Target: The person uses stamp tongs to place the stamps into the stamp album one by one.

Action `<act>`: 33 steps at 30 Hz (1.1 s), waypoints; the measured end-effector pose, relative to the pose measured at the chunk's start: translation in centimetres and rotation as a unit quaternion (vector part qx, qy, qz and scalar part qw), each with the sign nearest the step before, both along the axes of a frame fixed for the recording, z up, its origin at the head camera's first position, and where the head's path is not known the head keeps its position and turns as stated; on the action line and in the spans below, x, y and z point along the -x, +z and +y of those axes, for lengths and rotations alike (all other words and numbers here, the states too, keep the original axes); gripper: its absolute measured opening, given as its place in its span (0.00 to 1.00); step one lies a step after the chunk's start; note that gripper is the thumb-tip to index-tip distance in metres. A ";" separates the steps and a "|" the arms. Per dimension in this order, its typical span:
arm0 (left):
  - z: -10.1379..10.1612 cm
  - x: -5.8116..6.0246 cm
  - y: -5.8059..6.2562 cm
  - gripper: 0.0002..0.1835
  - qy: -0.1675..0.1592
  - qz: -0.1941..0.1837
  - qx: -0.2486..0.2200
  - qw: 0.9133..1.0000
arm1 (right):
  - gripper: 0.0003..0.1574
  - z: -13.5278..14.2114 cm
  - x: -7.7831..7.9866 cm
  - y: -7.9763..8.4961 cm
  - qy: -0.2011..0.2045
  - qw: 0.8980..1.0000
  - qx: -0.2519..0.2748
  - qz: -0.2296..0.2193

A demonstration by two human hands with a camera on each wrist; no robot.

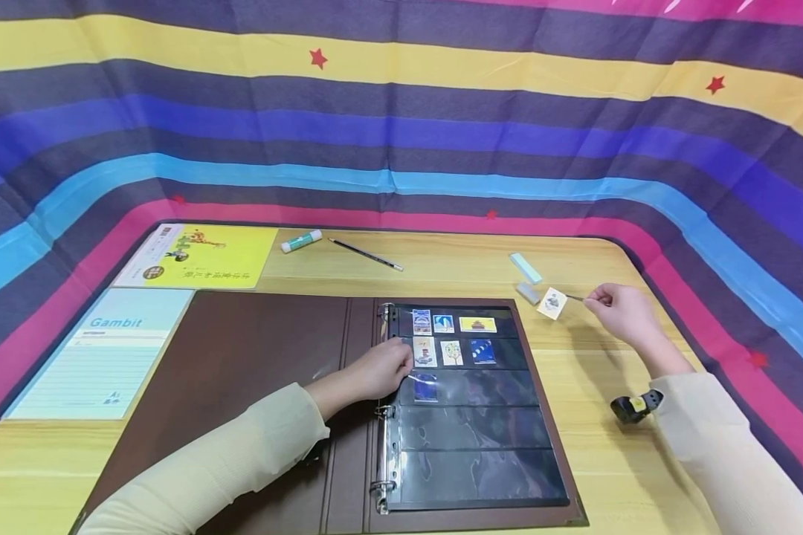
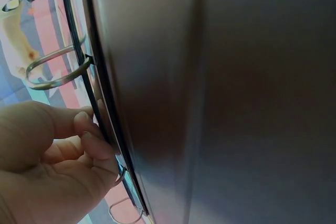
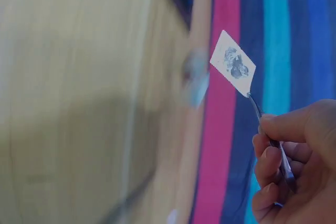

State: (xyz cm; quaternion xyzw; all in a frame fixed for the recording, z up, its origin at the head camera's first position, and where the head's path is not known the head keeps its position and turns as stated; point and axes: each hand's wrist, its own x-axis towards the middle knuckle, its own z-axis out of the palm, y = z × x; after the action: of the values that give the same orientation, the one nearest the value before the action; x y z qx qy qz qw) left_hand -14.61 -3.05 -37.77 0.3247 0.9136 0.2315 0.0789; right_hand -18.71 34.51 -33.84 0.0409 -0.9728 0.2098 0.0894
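Observation:
A brown stamp album [image 1: 274, 357] lies open, with a black ring-bound page [image 1: 475, 427] on its right side. Several stamps sit in the page's upper rows, and a dark blue stamp [image 1: 425, 388] is in the third row. My left hand [image 1: 378, 369] is at the page's ring side, fingers curled, pinching the edge of a clear pocket strip beside the blue stamp. To the right of the album, my right hand [image 1: 618, 312] grips metal tweezers [image 3: 285, 166]. A white stamp with a grey animal picture [image 3: 233, 64] is held by one corner in the tweezer tips, raised above the table.
Near the held stamp are a pale green-and-white strip [image 1: 525, 267] and a grey block [image 1: 528, 292]. A glue stick [image 1: 301, 241] and pencil [image 1: 366, 254] lie behind the album. A yellow booklet [image 1: 214, 256] and Gambit pad [image 1: 94, 353] are at left. Striped cloth [image 1: 388, 134] walls the table.

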 end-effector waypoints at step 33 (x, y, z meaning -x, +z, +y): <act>-0.2 0.1 -0.1 0.08 -0.003 0.000 -0.010 1.000 | 0.06 -13.7 -3.1 -2.4 0.264 0.961 -0.012 -0.088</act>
State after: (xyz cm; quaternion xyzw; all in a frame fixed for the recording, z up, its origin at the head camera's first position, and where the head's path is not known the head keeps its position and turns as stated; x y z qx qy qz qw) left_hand -14.70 -3.29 -37.86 0.3283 0.9104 0.2402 0.0759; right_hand -15.61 20.78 -36.29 0.2782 -0.9341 0.2169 -0.0559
